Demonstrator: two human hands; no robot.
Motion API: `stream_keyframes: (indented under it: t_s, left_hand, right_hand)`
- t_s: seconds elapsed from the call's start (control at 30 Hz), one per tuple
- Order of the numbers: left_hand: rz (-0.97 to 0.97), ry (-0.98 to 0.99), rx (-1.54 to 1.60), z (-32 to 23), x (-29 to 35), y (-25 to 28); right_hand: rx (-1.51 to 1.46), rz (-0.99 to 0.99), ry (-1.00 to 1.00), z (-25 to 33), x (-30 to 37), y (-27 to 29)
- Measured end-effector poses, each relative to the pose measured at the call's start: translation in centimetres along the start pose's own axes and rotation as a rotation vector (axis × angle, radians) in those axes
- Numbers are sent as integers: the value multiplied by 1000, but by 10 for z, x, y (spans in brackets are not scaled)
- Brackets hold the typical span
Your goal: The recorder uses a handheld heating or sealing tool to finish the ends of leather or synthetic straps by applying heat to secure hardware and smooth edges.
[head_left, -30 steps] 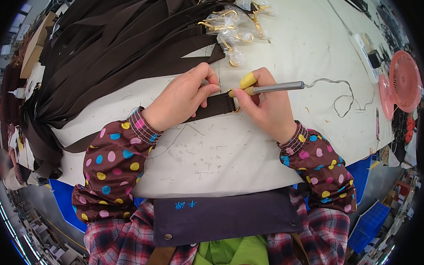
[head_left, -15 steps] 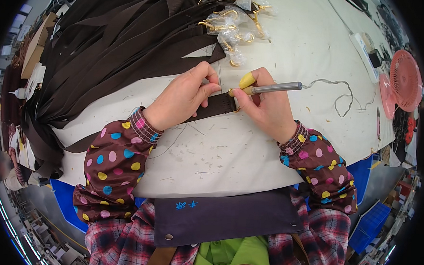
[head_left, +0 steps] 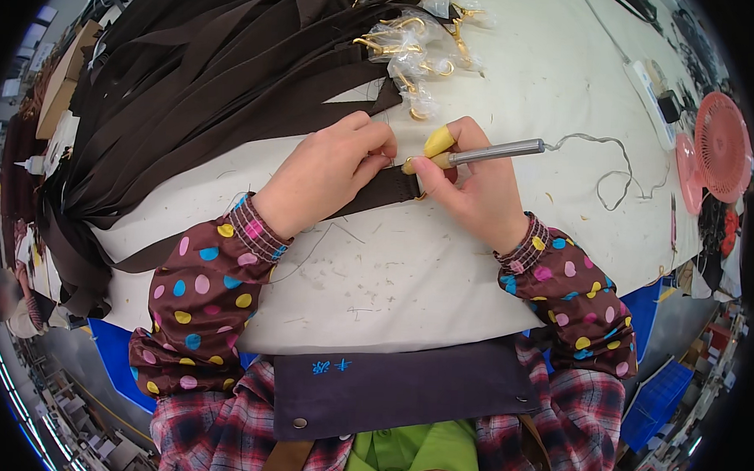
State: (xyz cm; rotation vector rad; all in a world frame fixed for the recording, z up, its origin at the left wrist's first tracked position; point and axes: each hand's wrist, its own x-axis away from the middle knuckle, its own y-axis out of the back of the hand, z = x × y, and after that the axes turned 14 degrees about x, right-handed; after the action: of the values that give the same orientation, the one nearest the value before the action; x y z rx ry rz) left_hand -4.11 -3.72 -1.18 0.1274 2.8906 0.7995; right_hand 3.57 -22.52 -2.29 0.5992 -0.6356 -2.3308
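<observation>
A dark brown webbing strap lies on the table under my hands, with a gold metal ring at its right end. My left hand is closed in a pinch above the strap; whatever its fingertips grip is too small to make out. My right hand holds a corded pen-shaped tool, silver with a tan front part, much like a soldering iron. Its tip points left, toward the strap's ringed end. A yellow cover wraps one right finger. The right fingertips are beside the ring, partly hiding it.
Many dark straps are heaped at the far left, their gold clasps wrapped in clear plastic. A thin cord runs from the tool toward a white power strip. A pink fan stands at the right. Thread scraps dot the white table.
My left hand has shifted slightly right, its fingertips now lower and nearer the tool tip. The tool in my right hand has tilted up slightly at its rear end.
</observation>
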Motion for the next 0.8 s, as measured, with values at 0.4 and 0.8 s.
stream_keyframes:
  t_s: [0.4, 0.8]
  left_hand:
    - [-12, -17, 47, -2, 1, -1]
    - [-22, -45, 52, 1, 0, -3]
  right_hand:
    - [22, -17, 11, -4, 1, -3]
    - [59, -7, 6, -3, 2, -1]
